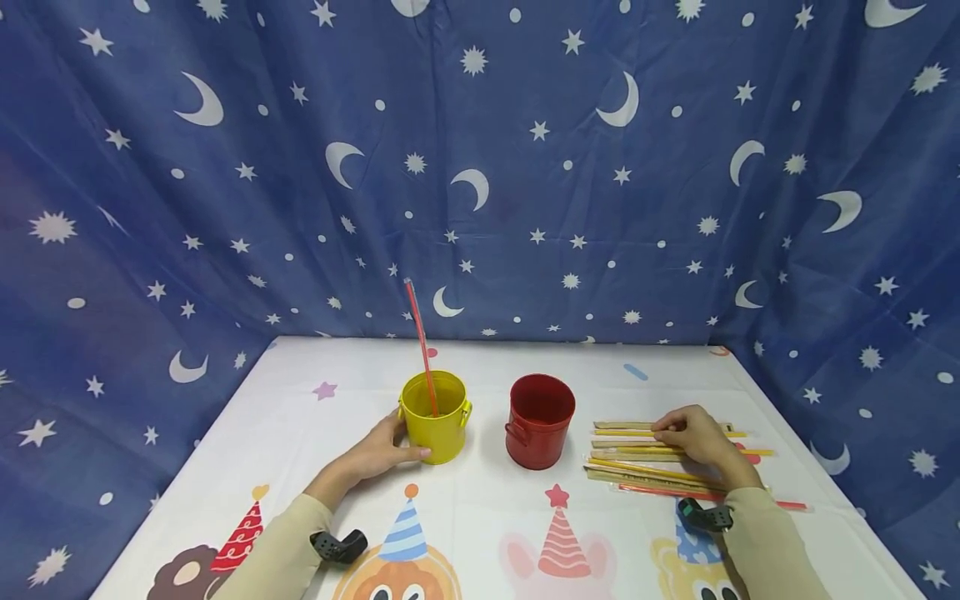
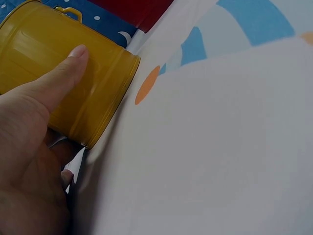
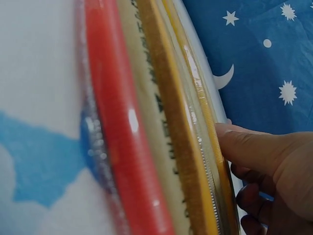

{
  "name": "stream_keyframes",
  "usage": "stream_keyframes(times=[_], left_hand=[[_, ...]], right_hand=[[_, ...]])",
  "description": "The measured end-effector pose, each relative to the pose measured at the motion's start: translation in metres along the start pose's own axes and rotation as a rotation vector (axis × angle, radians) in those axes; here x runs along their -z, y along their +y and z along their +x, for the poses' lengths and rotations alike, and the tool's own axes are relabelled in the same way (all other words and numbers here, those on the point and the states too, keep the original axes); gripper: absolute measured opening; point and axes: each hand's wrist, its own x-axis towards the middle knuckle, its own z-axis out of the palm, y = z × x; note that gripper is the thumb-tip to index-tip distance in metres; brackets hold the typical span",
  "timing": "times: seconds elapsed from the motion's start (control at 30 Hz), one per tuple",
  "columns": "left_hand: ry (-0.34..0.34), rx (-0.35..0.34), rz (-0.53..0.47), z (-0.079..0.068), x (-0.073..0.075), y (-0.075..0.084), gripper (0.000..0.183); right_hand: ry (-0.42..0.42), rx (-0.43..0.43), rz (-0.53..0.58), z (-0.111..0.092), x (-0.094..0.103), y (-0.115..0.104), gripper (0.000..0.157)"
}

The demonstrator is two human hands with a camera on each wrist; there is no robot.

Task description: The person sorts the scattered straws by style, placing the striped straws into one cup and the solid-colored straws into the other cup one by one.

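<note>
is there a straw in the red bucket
No, none shows in the red bucket, while a red straw leans in the yellow bucket.

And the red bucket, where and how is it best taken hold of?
Probably grip the red bucket by the right side of its wall, coming from the right, where the right hand is: the bucket stands upright, and its handle hangs at the near left, leaving the rounded right side clear.
</note>
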Motion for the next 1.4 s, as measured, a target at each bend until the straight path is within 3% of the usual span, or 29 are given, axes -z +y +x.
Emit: stream_keyframes(times=[0.23, 0.63, 0.93, 1.4], left_hand=[[-0.003, -0.028, -0.004, 0.002, 0.0, 0.0, 0.102], [-0.012, -0.044, -0.005, 0.001, -0.001, 0.0, 0.101], [-0.01, -0.026, -0.009, 0.0, -0.001, -0.003, 0.102], [-0.002, -0.018, -0.001, -0.003, 0.0, 0.002, 0.103]], right_hand=[[0.025, 0.012, -0.034, 0.0, 0.003, -0.001, 0.013], [0.01, 0.091, 0.038, -0.007, 0.015, -0.007, 0.016], [0.047, 0.161, 0.151, -0.011, 0.023, -0.02, 0.024], [0.102, 0.289, 0.326, -0.018, 0.034, -0.048, 0.025]])
